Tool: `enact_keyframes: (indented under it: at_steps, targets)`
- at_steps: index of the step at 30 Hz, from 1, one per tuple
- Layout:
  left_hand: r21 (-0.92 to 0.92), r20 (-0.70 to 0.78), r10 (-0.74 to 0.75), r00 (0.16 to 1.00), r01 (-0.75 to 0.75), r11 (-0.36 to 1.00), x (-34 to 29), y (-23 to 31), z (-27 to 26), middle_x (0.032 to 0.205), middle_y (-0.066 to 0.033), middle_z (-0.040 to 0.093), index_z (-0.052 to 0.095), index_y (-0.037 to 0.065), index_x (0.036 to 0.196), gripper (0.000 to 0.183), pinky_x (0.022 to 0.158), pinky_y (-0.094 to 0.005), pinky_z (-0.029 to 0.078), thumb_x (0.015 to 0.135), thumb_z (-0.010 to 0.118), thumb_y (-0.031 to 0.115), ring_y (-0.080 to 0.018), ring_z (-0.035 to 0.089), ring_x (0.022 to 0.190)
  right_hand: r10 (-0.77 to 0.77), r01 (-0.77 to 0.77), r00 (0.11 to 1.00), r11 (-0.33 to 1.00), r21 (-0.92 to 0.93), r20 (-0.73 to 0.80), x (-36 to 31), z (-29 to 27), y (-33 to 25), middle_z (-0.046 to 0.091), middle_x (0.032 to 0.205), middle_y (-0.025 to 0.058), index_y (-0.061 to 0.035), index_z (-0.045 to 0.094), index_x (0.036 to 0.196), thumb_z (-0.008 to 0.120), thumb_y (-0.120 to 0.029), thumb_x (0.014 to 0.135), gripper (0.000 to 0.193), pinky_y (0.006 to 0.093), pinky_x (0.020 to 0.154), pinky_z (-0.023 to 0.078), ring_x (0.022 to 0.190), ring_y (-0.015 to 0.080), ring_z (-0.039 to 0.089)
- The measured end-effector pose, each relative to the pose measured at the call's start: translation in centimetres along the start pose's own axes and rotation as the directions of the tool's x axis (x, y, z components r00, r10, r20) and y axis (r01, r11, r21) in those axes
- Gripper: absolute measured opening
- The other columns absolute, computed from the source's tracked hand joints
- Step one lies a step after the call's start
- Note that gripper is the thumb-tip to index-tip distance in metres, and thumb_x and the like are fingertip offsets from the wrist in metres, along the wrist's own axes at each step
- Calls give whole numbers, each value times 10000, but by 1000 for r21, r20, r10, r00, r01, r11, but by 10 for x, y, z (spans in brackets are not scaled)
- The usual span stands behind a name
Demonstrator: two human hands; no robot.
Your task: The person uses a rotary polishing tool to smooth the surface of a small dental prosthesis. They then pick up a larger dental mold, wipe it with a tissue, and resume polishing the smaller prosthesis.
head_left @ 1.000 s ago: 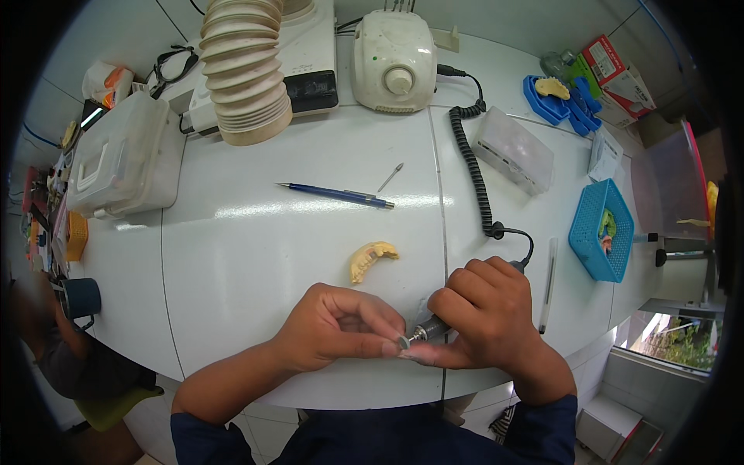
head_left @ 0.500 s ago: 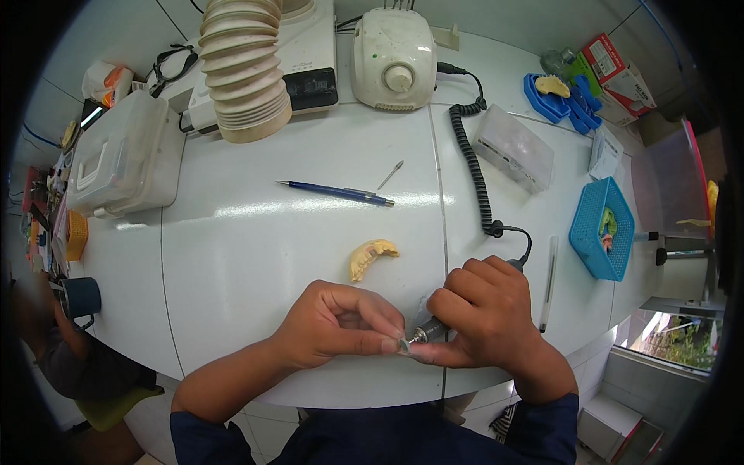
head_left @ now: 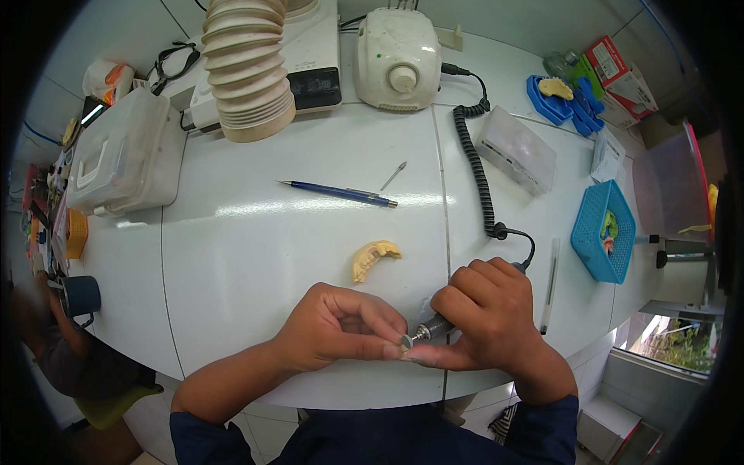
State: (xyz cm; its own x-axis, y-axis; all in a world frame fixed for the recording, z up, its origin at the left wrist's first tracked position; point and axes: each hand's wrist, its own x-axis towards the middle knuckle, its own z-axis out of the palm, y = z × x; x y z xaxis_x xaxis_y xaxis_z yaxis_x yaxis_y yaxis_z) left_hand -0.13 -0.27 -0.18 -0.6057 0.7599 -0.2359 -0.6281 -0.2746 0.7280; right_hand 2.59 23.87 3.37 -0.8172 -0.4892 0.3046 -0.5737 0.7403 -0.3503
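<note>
My right hand (head_left: 496, 318) is wrapped round a dark rotary handpiece (head_left: 435, 326), its tip pointing left. On that tip sits a small grey-green disc (head_left: 407, 341), right beside the fingertips of my left hand (head_left: 337, 324). Thumb and fingers of the left hand are pinched on something small at the disc; the fingertips mostly hide it, so its kind cannot be made out. The two thumbs nearly meet below the disc. Just beyond my left hand lies a curved yellow dental cast (head_left: 373, 259) on the white table (head_left: 256, 256).
A coiled black cord (head_left: 478, 167) runs from the handpiece to a white control unit (head_left: 397, 62). Farther off lie a blue mechanical pencil (head_left: 339, 193) and a small bur (head_left: 394, 176). At right are a pen (head_left: 551, 287), a clear box (head_left: 515, 151) and a blue basket (head_left: 601, 263).
The disc at the handpiece tip now shows more of its face beside my left fingertips. Both hands hold almost the same place; the view has shifted slightly.
</note>
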Motion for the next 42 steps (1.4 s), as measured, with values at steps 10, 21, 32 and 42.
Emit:
enact_keyframes:
  at_steps: [10,21,32,42]
  targets:
    - [-43,21,-11,1000,12,999,0,-3,-2,1032,-145,711,727,-14,921,132,921,-298,532,807,781,-52,-176,677,989,-24,24,1000,1000,-12,-1,-1,-1,-1,429,661,7,-138,565,715,787,-569,703,485,320,546,339,580,175,495]
    - [-25,15,-54,998,54,998,0,-3,-1,1037,-122,704,722,-34,968,134,907,-279,525,844,764,-8,-148,667,975,-7,7,1000,1000,-2,-12,-1,0,0,446,662,11,-135,560,701,779,-592,702,507,316,554,354,586,178,512]
    - [-16,4,-53,999,53,998,0,-3,1,1018,-103,710,734,-20,955,117,903,-278,518,846,767,6,-141,664,954,-10,11,1000,1000,-18,21,-1,-2,0,451,657,10,-136,563,702,774,-614,708,522,314,551,352,588,171,514]
    - [-11,18,-53,998,54,998,0,-5,1,1012,-109,716,734,-25,957,114,888,-269,510,854,763,15,-138,664,943,-14,14,1000,1000,-18,19,-1,-3,0,444,651,7,-135,564,703,774,-606,711,516,315,547,349,579,170,506]
